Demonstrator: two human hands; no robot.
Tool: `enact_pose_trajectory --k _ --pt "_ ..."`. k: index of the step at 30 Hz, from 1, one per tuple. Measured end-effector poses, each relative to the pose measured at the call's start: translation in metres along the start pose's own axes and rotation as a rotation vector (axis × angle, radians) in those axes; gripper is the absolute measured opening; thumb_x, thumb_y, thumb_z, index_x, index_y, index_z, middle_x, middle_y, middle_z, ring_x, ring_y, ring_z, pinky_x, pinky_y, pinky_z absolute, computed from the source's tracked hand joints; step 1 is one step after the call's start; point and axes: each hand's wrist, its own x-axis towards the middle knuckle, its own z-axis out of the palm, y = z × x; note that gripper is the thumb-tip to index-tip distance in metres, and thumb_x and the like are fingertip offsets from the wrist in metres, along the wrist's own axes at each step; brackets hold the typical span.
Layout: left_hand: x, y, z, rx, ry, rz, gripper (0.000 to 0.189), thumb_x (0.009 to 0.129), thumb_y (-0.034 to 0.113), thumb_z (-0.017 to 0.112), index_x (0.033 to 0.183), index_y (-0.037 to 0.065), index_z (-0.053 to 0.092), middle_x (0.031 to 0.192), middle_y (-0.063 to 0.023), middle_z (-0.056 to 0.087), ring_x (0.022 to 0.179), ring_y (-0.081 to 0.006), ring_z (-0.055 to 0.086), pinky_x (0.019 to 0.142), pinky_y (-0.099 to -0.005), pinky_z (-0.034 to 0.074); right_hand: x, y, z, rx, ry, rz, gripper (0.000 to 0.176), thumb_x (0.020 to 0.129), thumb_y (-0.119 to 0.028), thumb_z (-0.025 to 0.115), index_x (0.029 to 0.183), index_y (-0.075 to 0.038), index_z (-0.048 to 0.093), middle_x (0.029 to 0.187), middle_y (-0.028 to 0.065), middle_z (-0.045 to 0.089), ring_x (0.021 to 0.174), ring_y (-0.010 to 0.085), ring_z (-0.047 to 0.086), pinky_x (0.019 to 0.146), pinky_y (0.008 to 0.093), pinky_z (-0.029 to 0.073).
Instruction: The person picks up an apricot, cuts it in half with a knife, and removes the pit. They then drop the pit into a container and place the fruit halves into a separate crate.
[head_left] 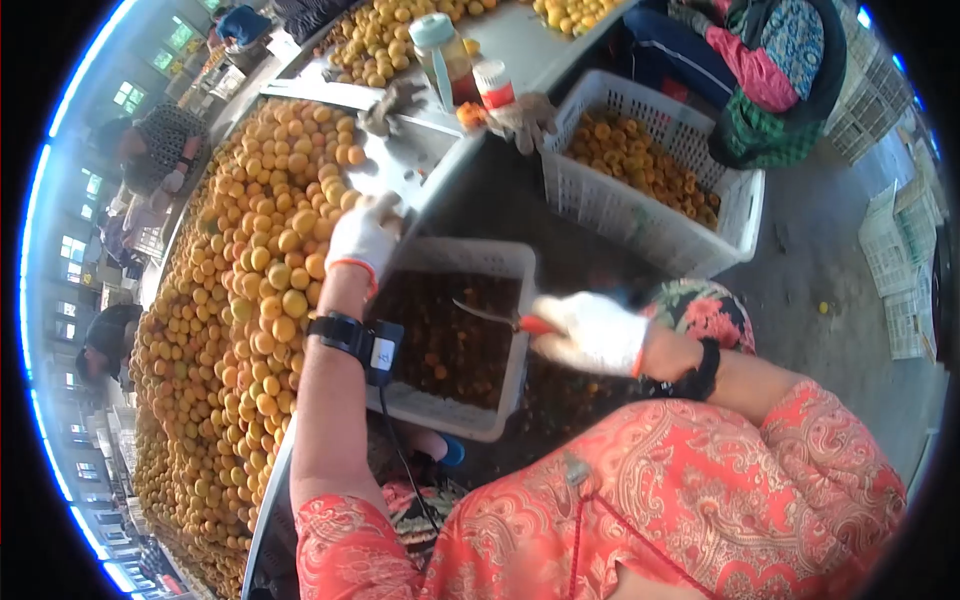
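Observation:
My left hand, in a white glove, is at the edge of the metal table beside a large heap of apricots. Its fingers are blurred, and whether they grip a fruit cannot be made out. In my white-gloved right hand is a knife, held by its red handle with the curved blade pointing left. Below the blade stands a pale plastic crate with dark contents and a few orange bits.
A white slatted crate of apricot pieces stands right of the table. A jug, a white-lidded jar and grey gloves are at the far table end. A co-worker's pink sleeve shows at upper right; other people are at left.

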Motion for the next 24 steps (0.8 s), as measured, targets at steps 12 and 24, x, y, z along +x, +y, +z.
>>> enact_pose_trajectory --k 12,24 --pt "0.009 0.016 -0.011 0.112 -0.385 -0.181 0.052 0.099 0.047 0.039 0.120 0.009 0.068 0.120 -0.0165 0.068 0.116 -0.0341 0.061 0.100 -0.0387 0.044 -0.004 0.005 -0.017 0.006 -0.085 0.131 0.031 0.091 -0.030 0.060 0.111 -0.006 0.059 0.094 0.0257 0.067 0.092 0.0442 0.065 0.079 0.0489 0.051" --pt "-0.088 0.043 -0.076 -1.018 0.108 -0.266 0.027 0.078 0.000 0.062 0.105 0.004 0.062 0.094 -0.0071 0.062 0.069 -0.0130 0.055 0.056 -0.0248 0.045 -0.003 0.007 -0.012 0.316 0.291 -0.117 0.020 0.093 -0.020 0.058 0.099 -0.001 0.061 0.077 0.0136 0.063 0.073 0.0239 0.063 0.067 0.0369 0.049"
